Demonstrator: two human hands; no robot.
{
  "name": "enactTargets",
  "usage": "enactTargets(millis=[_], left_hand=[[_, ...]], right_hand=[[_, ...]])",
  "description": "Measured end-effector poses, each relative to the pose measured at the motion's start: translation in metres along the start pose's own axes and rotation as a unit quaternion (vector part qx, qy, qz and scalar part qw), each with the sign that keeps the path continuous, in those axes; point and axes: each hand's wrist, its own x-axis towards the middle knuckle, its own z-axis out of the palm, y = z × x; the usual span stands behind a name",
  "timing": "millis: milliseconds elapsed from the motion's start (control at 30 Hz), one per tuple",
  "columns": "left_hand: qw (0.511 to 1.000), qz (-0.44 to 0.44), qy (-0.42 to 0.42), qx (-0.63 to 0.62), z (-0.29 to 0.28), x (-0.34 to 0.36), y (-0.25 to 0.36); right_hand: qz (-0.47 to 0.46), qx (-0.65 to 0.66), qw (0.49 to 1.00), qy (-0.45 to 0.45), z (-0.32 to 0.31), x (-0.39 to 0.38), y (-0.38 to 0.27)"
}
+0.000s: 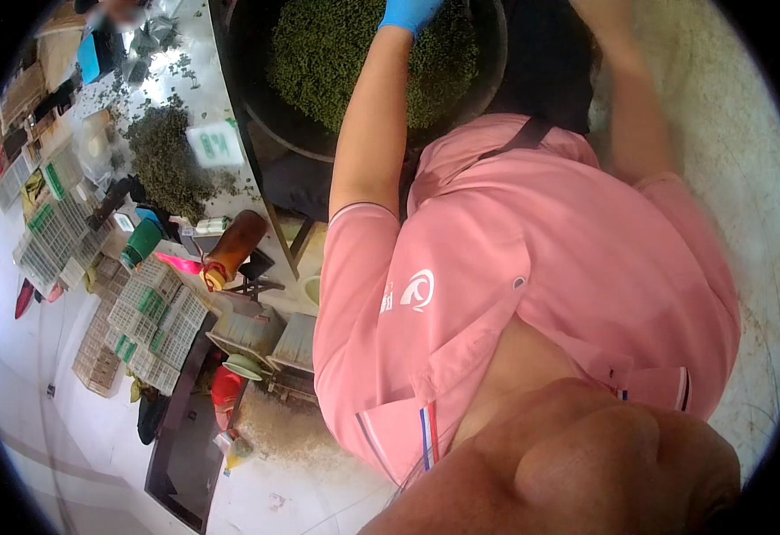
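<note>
A large dark round pan [502, 53] at the top holds a heap of small green pieces [336, 67]. My left hand [412, 12], in a blue glove, reaches over this heap at the top edge. Its fingers are cut off by the picture, so their shape and anything in them stay hidden. My right forearm [637, 107] extends up to the right of the pan, bare and slightly blurred. The right hand is mostly beyond the top edge, and its fingers do not show.
Left of the pan, a white table [207, 85] bears a dark grey-green pile [169, 156], a white-and-green square block [215, 144] and a brown bottle [236, 241]. Stacked plastic baskets [153, 312] stand farther left. Dark cloth [550, 71] lies beside the pan.
</note>
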Motion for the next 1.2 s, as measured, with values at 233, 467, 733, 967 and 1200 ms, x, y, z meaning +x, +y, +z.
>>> enactTargets(millis=[233,467,733,967,1200], left_hand=[[0.965,-0.096,-0.031,0.240,0.019,-0.019,0.018],[0.980,0.032,0.066,-0.187,-0.042,-0.033,0.088],[0.884,0.096,-0.083,0.451,0.032,-0.119,-0.017],[0.954,0.118,-0.034,0.274,-0.032,-0.194,-0.022],[0.935,-0.042,0.000,0.351,-0.011,-0.163,-0.025]], right_hand=[[-0.040,0.048,0.998,0.022,0.001,0.004,0.003],[0.018,0.056,0.998,0.036,-0.007,0.005,0.011],[-0.030,0.036,0.998,0.036,-0.008,0.005,-0.003],[0.012,0.044,0.999,0.019,0.003,0.000,0.001],[0.013,0.002,1.000,-0.027,-0.002,-0.007,-0.033]])
